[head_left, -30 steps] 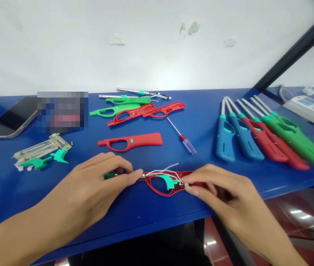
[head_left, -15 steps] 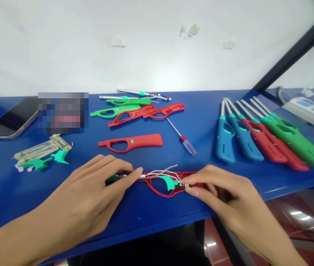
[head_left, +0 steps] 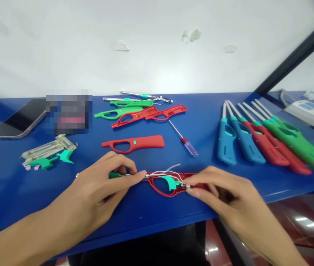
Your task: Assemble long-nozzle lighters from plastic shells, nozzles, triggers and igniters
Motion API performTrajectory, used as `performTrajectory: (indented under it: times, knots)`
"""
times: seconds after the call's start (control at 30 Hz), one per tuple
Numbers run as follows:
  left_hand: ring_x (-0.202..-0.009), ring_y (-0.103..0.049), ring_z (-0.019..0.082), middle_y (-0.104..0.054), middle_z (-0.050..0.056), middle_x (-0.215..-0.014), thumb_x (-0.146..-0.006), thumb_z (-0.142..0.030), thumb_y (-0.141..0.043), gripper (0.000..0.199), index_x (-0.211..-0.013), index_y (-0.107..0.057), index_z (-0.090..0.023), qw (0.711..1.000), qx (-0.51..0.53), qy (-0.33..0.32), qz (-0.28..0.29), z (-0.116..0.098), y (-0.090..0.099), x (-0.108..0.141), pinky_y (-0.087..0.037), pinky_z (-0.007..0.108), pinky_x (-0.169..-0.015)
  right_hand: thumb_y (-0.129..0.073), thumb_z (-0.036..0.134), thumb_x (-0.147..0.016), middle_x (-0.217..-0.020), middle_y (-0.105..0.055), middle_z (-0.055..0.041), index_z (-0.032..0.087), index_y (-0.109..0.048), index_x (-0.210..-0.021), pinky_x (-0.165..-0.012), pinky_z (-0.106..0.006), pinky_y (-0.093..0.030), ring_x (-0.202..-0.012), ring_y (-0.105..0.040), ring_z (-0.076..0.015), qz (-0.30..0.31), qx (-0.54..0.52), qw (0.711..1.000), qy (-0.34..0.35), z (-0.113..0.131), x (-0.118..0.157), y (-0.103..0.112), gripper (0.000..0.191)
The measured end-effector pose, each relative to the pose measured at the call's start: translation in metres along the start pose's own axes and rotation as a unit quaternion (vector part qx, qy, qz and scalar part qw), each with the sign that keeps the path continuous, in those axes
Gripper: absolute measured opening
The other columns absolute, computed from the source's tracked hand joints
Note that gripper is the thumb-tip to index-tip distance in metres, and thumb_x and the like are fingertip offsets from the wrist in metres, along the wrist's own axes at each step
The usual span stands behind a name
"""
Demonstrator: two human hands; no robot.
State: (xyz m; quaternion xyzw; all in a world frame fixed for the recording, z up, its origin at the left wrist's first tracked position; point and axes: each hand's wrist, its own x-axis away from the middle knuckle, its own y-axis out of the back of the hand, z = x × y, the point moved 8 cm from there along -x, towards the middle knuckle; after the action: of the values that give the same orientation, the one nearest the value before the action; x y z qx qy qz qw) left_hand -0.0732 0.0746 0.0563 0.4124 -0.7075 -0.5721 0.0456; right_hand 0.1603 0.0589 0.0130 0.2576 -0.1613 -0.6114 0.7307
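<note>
A red lighter shell half (head_left: 157, 191) lies open side up at the table's front edge, with a green trigger (head_left: 169, 182) across its finger loop. My left hand (head_left: 104, 188) is closed, thumb and fingers pinching a metal lighter tube with a dark green collar (head_left: 114, 175) at the shell's left end. White wires (head_left: 162, 171) arc from the tube over the loop. At the other end my right hand (head_left: 229, 192) is closed, thumb and forefinger gripping a small black igniter (head_left: 183, 186) beside the trigger. Its palm side covers the shell's handle.
Behind my hands lies another red shell half (head_left: 148, 142), with a purple-handled screwdriver (head_left: 188, 146) to its right. Several whole lighters (head_left: 227, 147) stand in a row at right. Clear fuel tanks (head_left: 44, 149), green triggers (head_left: 44, 162) and a phone (head_left: 20, 118) are at left.
The view has shifted slightly, so the table items appear a little further right. My left fingers have moved a bit on the tube, showing more of the green collar. My right grip looks the same.
</note>
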Motion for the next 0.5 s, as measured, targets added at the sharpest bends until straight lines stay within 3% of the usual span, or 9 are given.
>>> performTrajectory:
  times: [0.37, 0.5]
  knots:
    - [-0.108, -0.056, 0.017, -0.059, 0.007, -0.119, -0.102, -0.007, -0.048, 0.037, -0.131, -0.064, -0.023, 0.999, -0.008, 0.007, 0.041, -0.0049, -0.0057, 0.0072, -0.054, 0.030, -0.093, -0.072, 0.038, -0.099, -0.079, -0.067, 0.0042, 0.037, -0.080, -0.112, -0.049, -0.024, -0.038, -0.057, -0.048, -0.0091, -0.002, 0.008, 1.000, 0.016, 0.0028, 0.0000, 0.0003, 0.015]
    - [-0.106, -0.056, 0.018, -0.060, 0.007, -0.116, -0.102, -0.008, -0.051, 0.034, -0.130, -0.065, -0.022, 0.999, -0.020, -0.009, 0.023, -0.0034, -0.0045, 0.0054, -0.054, 0.034, -0.092, -0.075, 0.038, -0.097, -0.087, -0.070, 0.0026, 0.035, -0.080, -0.105, -0.053, -0.024, -0.044, -0.062, -0.054, -0.0103, -0.033, -0.001, 0.999, 0.031, 0.0071, -0.0016, 0.0048, 0.010]
